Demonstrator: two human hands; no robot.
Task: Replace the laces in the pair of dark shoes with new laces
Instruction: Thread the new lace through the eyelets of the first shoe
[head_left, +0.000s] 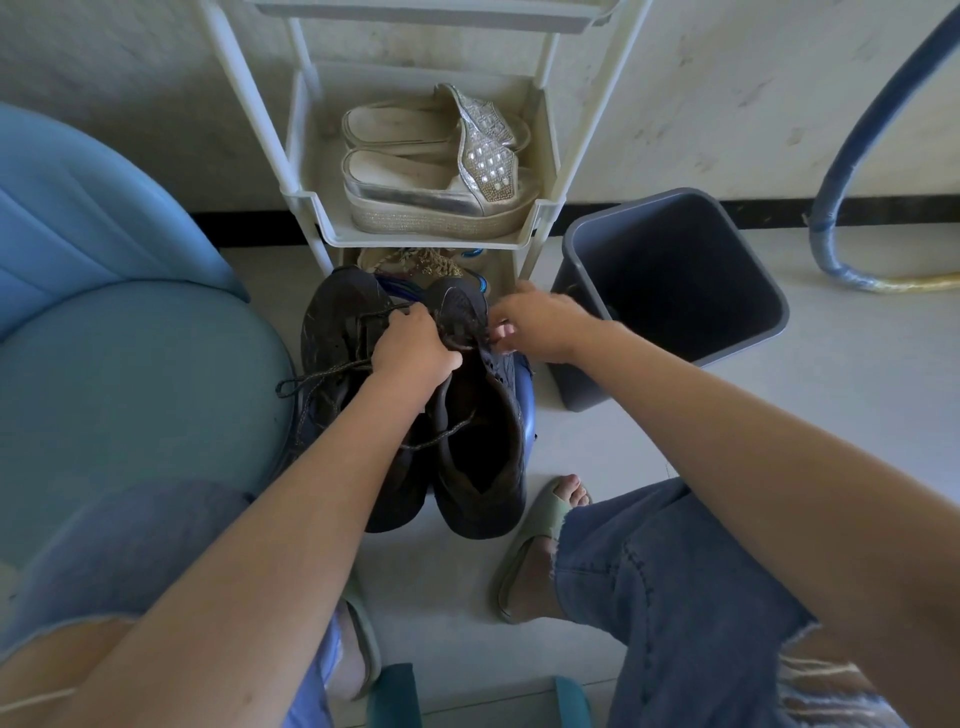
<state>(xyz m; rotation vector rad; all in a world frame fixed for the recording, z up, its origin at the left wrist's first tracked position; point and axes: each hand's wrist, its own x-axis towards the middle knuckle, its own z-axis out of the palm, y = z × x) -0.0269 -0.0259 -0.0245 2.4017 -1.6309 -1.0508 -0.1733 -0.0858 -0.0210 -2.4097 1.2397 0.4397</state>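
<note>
Dark shoes (483, 467) on floor, rack (415, 240) at their 12 o'clock; left hand (415, 345) grips one shoe's tongue, right hand (540, 325) pinches its old lace (448, 433) (knot hidden): brace firmly, draw out eyelet by eyelet.

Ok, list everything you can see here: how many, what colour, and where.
dark shoes: two, black, on the floor before the rack
laces: dark speckled, loosened, in both shoes
sandals: two, silver, on the rack's shelf
rack: one, white, against the wall
bin: one, grey, right of the rack
seat: one, blue, at left
hose: one, blue, far right
slides: two, pale green, on the person's feet
jeans: blue, frayed
left hand: grips the right-side shoe's lacing
right hand: pinches its lace
</note>
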